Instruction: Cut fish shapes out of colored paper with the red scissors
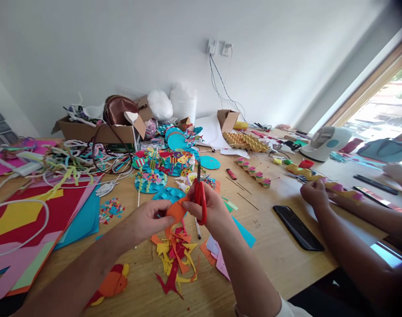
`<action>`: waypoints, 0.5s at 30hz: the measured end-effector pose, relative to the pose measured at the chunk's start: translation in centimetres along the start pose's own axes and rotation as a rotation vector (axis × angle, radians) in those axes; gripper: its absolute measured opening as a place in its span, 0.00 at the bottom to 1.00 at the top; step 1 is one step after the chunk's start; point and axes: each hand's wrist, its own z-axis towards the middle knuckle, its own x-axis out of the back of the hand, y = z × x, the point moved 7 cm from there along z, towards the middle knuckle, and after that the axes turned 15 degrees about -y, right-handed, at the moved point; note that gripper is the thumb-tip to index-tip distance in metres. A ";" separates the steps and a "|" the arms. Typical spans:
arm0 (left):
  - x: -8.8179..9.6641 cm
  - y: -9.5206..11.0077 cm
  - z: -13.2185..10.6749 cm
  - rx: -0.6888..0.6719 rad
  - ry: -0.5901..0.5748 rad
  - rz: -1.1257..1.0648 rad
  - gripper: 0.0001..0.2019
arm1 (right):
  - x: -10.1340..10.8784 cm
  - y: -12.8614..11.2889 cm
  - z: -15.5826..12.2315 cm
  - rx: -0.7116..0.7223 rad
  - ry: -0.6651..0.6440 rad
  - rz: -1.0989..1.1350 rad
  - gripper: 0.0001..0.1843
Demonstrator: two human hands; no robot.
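Note:
An orange paper piece [176, 213] is pinched in the fingers of my left hand [151, 216], over the middle of the table. My right hand [211, 210] has red-handled scissors [200, 198] in its grip, their blades pointing up and away from the paper. The thumb of that hand also touches the paper's right edge. Below both hands lies a heap of red, yellow and orange paper scraps [177, 255]. An orange paper fish-like cutout [113, 281] sits under my left forearm, partly hidden by it.
Coloured paper sheets [72, 207] and tangled cords [78, 158] cover the left side. Decorated blue paper discs [151, 180] stand behind my hands. A black phone [298, 228] lies at right, near another person's hands [315, 193] holding an egg-carton strip [340, 189]. A cardboard box [95, 133] is at the back.

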 end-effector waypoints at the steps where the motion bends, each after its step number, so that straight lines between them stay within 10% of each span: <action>1: 0.5 0.2 -0.2 -0.006 0.033 -0.022 0.08 | 0.2 0.2 -0.2 -0.005 0.032 0.024 0.15; 15: 2.3 0.1 -1.8 -0.161 0.463 -0.579 0.15 | -0.9 1.1 -0.9 0.012 0.204 0.185 0.13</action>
